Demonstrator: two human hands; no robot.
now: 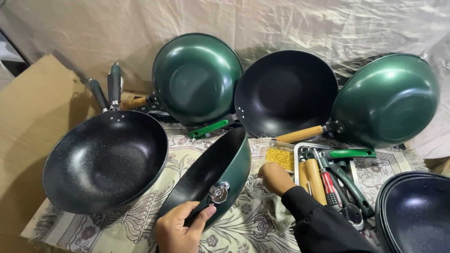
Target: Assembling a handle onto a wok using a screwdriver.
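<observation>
keep the left hand (178, 239) clamped on the tilted green wok (214, 173) rim beside its metal bracket (218, 192), right hand (275, 177) closed around a wooden handle (266, 172), lining up squarely.

**A:** How many pans are in view?

**B:** Six separate ones. Three lean against the creased beige backdrop: a round green metal wok showing its underside (196, 78), a round black non-stick wok facing out (286, 92), and a second green wok showing its underside (387, 100). One black speckled wok with dark handles (105, 159) lies on the patterned cloth (245, 247). One green-backed wok held on edge (213, 176) stands in the middle. At the right edge is a stack of black speckled pans (435, 235); I cannot count its layers.

**A:** Anything else?

**B:** Two hands, one tray of handles and tools (329, 181), one small box of yellow pieces (280, 157), and two cardboard boxes.
</observation>
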